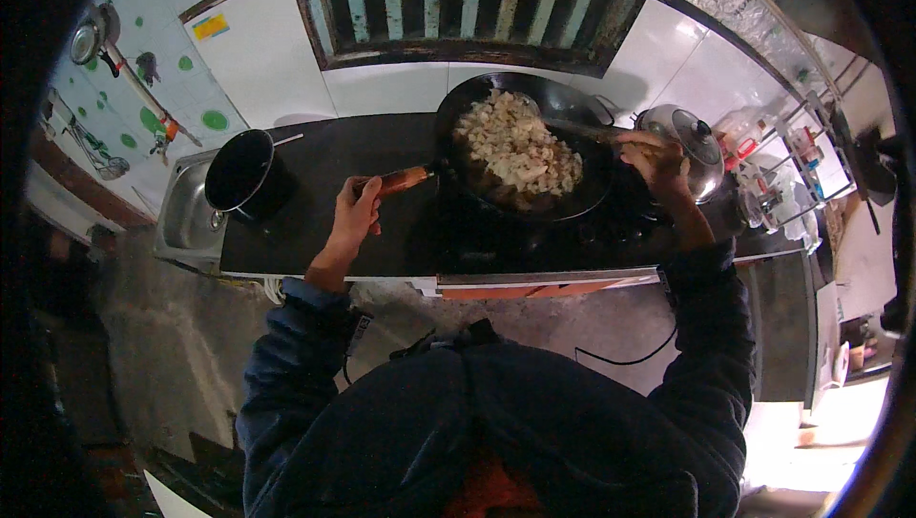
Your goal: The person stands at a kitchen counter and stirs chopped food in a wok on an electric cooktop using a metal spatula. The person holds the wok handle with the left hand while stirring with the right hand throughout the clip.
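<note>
A black wok (601,167) stands on the dark stove at the middle of the counter. Pale, chunky food (512,139) is heaped across its base. My left hand (358,210) grips the wok's wooden handle (405,180) on the left side. In my right hand (657,164) is the handle of a long cooking utensil (583,129), which reaches over the wok's right rim into the food. The food partly hides the utensil's head, so its exact shape is unclear.
A lidded metal pot (683,135) stands right of the wok, beside a wire rack (819,153) with jars and bags. At left, a dark pot (250,167) stands by the steel sink (189,210). Ladles (89,38) hang on the tiled wall; a barred window (465,3) is behind.
</note>
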The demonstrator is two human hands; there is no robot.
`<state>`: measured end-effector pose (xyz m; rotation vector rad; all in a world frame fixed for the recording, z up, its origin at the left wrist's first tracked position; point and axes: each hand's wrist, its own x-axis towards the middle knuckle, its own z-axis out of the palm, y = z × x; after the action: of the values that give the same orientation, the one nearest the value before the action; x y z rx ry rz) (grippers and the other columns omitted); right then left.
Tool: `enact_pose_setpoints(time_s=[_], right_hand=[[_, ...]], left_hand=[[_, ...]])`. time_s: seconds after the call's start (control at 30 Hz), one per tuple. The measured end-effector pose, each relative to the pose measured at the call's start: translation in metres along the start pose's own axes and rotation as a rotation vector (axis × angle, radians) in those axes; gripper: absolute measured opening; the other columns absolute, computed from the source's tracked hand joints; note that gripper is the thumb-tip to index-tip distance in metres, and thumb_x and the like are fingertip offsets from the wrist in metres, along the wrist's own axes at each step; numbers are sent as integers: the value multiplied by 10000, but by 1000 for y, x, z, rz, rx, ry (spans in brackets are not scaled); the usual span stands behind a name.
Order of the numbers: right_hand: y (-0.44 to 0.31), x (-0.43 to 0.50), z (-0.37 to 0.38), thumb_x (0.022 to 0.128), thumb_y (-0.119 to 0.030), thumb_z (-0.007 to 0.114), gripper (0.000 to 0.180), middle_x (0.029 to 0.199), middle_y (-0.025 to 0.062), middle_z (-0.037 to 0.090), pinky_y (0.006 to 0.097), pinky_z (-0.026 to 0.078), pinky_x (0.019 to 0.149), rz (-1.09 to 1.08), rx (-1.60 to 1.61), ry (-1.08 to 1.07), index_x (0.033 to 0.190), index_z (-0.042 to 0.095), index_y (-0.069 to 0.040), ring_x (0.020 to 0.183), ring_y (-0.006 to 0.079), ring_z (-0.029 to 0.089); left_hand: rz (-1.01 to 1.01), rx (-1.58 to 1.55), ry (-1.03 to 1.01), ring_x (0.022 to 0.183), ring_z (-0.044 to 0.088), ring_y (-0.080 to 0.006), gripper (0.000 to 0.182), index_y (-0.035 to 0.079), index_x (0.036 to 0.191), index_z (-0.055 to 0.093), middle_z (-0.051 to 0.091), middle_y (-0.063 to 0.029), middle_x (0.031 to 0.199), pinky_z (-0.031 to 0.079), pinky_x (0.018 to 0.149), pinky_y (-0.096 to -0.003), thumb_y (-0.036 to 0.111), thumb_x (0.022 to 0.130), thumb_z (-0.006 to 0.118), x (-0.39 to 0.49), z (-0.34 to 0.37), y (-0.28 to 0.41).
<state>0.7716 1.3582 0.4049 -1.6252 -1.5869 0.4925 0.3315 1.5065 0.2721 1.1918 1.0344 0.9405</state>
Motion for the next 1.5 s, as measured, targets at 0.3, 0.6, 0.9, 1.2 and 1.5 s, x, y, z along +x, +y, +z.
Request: enact_pose_setpoints(time_s=[0.3,0.6,0.9,1.2,1.5], right_hand=[[-93,-60,37,789,-32,620,212,1120,144,619,299,525,657,-400,-328,-299,1000,609,-56,779,232,646],[-181,-111,49,715,2,645,236,1203,198,584,325,541,669,-389,-428,-266,944,597,-24,800,260,670],[-224,-121,35,764,2,659,239,1209,181,597,354,548,735,-383,-508,-225,993,616,-52,907,292,669],[-207,-109,68,637,25,658,254,970,117,572,352,502,580,-315,-456,-435,842,527,-47,731,293,615],[-140,-103,98,674,-64,676,265,1080,130,520,356,550,615,-390,-746,-505,913,563,-61,930,277,615]], left_hand=[[24,24,-60,464,420,-61,312,54,987,498,474,15,670,399,368,-240,340,912,596,1,-5,-1],[44,29,-81,450,420,-52,322,49,961,516,482,12,637,381,353,-222,343,892,628,7,-9,-5],[40,3,-135,435,415,-45,320,49,965,534,486,19,623,372,357,-211,341,886,637,10,-14,-3],[26,0,-150,437,403,-49,294,58,965,557,469,17,630,344,349,-213,334,891,626,10,-13,-4],[70,-12,-145,422,396,-53,294,56,952,575,468,-2,663,316,338,-201,332,879,642,15,-14,-8]])
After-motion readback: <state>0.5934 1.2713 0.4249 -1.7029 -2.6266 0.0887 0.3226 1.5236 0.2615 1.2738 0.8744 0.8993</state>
